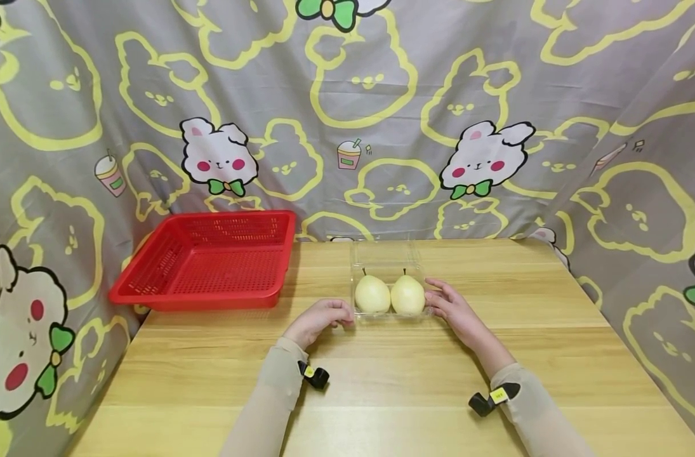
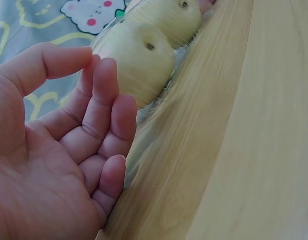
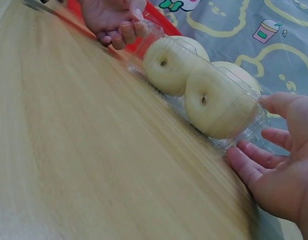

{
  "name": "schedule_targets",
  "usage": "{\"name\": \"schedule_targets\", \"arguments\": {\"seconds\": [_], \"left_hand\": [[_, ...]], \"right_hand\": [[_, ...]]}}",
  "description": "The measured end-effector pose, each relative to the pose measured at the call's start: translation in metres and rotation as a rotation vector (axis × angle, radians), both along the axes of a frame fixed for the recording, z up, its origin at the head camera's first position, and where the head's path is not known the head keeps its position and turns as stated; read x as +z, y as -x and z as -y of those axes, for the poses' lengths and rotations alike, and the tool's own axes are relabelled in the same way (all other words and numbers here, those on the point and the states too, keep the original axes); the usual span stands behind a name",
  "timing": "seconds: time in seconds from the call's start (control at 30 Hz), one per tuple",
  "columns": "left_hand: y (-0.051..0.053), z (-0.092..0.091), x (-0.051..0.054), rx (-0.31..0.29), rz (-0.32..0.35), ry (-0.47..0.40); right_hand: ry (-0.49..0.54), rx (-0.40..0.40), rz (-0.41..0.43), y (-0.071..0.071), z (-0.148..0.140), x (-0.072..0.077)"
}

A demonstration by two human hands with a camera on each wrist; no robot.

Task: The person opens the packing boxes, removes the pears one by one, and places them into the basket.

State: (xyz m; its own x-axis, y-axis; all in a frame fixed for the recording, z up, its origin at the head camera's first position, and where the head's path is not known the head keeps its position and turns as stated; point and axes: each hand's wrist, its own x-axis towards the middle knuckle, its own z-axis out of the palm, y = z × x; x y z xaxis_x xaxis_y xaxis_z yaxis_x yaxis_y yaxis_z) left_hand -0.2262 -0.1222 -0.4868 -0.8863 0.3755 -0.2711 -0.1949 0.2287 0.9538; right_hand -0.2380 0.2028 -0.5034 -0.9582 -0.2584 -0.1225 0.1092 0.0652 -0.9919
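Observation:
Two pale yellow pears (image 1: 372, 294) (image 1: 408, 296) with dark stems sit side by side in a clear plastic container (image 1: 393, 316). Its see-through lid (image 1: 384, 254) stands open behind the fruit. My left hand (image 1: 323, 317) is at the container's left end. There, thumb and forefinger pinch together at the clear edge, and the other fingers curl loosely, as the left wrist view shows. At the right end is my right hand (image 1: 452, 311). Its thumb touches the rim and the lower fingertips (image 3: 239, 160) touch the side, with a gap between them.
A red perforated plastic basket (image 1: 204, 301) stands at the table's back left. The wooden table (image 1: 381, 393) carries everything. A grey curtain (image 1: 301, 127) with rabbit and bear prints hangs behind and at both sides. Each wrist wears a small black camera (image 1: 318, 378).

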Motion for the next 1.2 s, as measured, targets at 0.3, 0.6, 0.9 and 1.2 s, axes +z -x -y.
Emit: {"name": "schedule_targets", "arguments": {"seconds": [0.3,0.6,0.9,1.2], "left_hand": [[0.000,0.004,0.002,-0.007,-0.013,0.020],[-0.003,0.010,0.019,0.068,-0.054,0.096],[-0.005,0.007,0.044,0.094,-0.097,0.052],[-0.006,0.001,0.057,0.146,-0.144,0.044]], "right_hand": [[-0.002,0.002,0.004,0.000,0.000,-0.001],[0.010,0.005,0.003,0.000,0.000,-0.001],[0.014,0.000,-0.008,0.000,0.000,-0.001],[0.005,0.010,-0.010,0.000,-0.001,0.000]]}}
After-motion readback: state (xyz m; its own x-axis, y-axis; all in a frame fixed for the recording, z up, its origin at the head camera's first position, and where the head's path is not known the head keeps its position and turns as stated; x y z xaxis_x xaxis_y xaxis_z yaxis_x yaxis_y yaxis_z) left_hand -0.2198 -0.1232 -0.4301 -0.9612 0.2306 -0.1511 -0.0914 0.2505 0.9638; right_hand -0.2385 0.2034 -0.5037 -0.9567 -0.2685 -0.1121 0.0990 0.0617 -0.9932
